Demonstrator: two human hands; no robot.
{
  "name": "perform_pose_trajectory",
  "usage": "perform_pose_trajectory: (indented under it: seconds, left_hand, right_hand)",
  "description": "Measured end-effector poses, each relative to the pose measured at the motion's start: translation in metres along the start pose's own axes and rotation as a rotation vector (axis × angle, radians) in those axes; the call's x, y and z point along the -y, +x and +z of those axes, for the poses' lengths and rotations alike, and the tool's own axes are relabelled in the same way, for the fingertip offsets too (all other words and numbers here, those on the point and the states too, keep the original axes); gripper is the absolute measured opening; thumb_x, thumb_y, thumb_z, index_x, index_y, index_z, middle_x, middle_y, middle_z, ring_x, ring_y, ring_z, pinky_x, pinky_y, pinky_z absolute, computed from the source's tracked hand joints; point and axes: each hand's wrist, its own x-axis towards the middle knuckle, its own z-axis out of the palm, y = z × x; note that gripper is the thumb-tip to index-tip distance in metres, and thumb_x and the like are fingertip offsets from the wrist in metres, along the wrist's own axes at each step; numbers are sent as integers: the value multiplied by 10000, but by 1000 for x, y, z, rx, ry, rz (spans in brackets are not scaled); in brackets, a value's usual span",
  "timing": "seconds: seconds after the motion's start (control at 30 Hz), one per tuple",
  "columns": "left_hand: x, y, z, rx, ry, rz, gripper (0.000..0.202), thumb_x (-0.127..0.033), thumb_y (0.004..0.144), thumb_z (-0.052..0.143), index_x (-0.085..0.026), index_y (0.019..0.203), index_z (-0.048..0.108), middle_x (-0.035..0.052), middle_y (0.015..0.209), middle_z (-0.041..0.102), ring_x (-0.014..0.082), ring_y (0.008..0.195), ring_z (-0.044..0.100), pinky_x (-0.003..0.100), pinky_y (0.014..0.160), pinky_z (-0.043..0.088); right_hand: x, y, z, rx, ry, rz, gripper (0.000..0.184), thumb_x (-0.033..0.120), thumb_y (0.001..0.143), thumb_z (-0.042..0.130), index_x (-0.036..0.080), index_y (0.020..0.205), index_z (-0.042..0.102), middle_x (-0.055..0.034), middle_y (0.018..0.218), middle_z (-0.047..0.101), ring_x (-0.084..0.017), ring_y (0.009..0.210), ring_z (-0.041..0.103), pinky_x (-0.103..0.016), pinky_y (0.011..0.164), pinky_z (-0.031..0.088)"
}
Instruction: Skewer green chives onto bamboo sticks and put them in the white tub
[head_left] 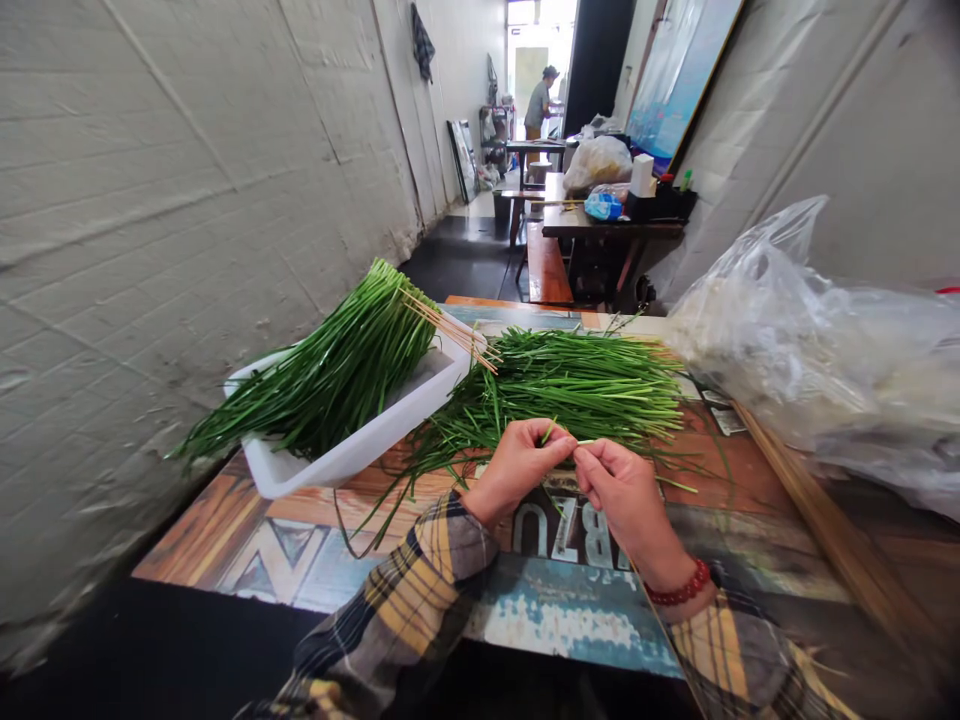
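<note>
Over the table's front half, my left hand point(517, 465) is closed in a pinch on a green chive stalk point(551, 430). My right hand point(619, 490) meets it fingertip to fingertip, also pinching; a pale stem end shows between them. A thin straight line runs down below the right palm; I cannot tell what it is. Just beyond both hands lies a loose pile of chives point(585, 385). To the left, a white plastic tray point(360, 460) holds a large heap of chives point(337, 370), with several thin wooden skewers point(457, 330) across its far right corner.
Clear plastic bags point(817, 350) and a long wooden strip point(817, 500) lie at the right of the printed wooden table point(247, 555). A pale wall point(187, 200) closes off the left. Farther back stand another table point(600, 228), a bench point(547, 262) and a person point(538, 105).
</note>
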Motion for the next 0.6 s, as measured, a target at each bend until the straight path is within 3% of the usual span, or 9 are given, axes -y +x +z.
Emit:
perform_pose_trajectory:
  seconds: [0.13,0.33,0.6]
  left_hand:
    - [-3,-1,-1,-15,20,23,289,-355,734,653,-113,600,570,-11,615,536,84,600,443,214,589,349]
    - [-4,1,-3,-16,4,33,286,-355,726,670,-115,602,573,-11,615,533,84,599,442,217,589,348]
    - [0,1,-2,87,-43,-3,341,-376,727,661,-124,562,502,-31,586,470,69,570,389,214,569,305]
  right_hand:
    - [2,1,-1,11,133,66,325,458,765,658,176,666,531,53,519,536,-46,371,386,-185,370,274]
    - [4,1,-1,22,177,-2,273,371,798,652,191,967,534,88,539,540,-42,357,395,-161,356,280]
    - [1,-1,1,16,109,-72,195,344,842,616,182,927,549,79,548,546,-38,357,418,-157,353,294]
